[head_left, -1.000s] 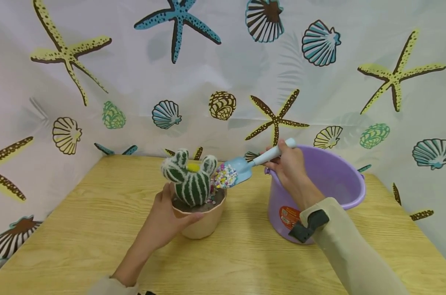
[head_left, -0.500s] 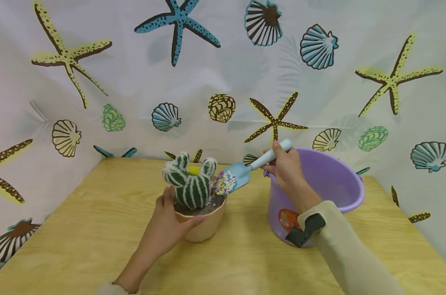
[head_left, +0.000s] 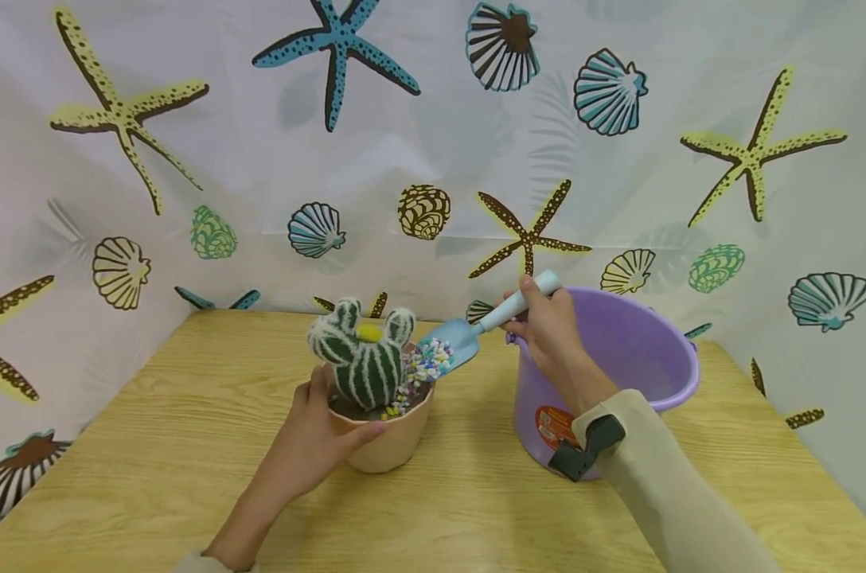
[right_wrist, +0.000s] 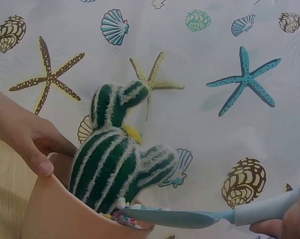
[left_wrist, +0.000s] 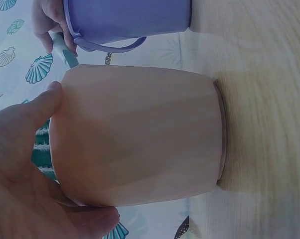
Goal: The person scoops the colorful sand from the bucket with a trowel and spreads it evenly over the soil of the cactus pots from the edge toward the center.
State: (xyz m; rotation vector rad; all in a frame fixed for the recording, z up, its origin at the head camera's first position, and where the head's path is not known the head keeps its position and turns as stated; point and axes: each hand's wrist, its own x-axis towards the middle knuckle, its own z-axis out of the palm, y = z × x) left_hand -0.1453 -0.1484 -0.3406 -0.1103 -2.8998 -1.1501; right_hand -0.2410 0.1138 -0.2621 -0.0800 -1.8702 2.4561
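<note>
My left hand (head_left: 307, 434) grips the peach flower pot (head_left: 388, 444) by its left side, thumb at the front of the rim. In the pot stands a fuzzy green-and-white cactus (head_left: 367, 376) with a yellow tuft, set in dark soil. My right hand (head_left: 553, 328) holds a light blue hand trowel (head_left: 458, 337) by its handle. The blade tilts down over the pot's right rim, carrying multicoloured pebbles (head_left: 433, 362). More pebbles lie on the soil beside the cactus. In the right wrist view the trowel's tip (right_wrist: 132, 213) is close to the cactus base.
A purple bucket (head_left: 532, 398) with a red label stands on the wooden table (head_left: 189, 446) to the right, just beneath my right forearm. Behind the table hangs a white sheet (head_left: 376, 175) printed with starfish and shells.
The trowel blade has tipped further, and pebbles have slid off it onto the soil, spreading down the cactus's right side to the front. My left hand keeps its grip on the pot.
</note>
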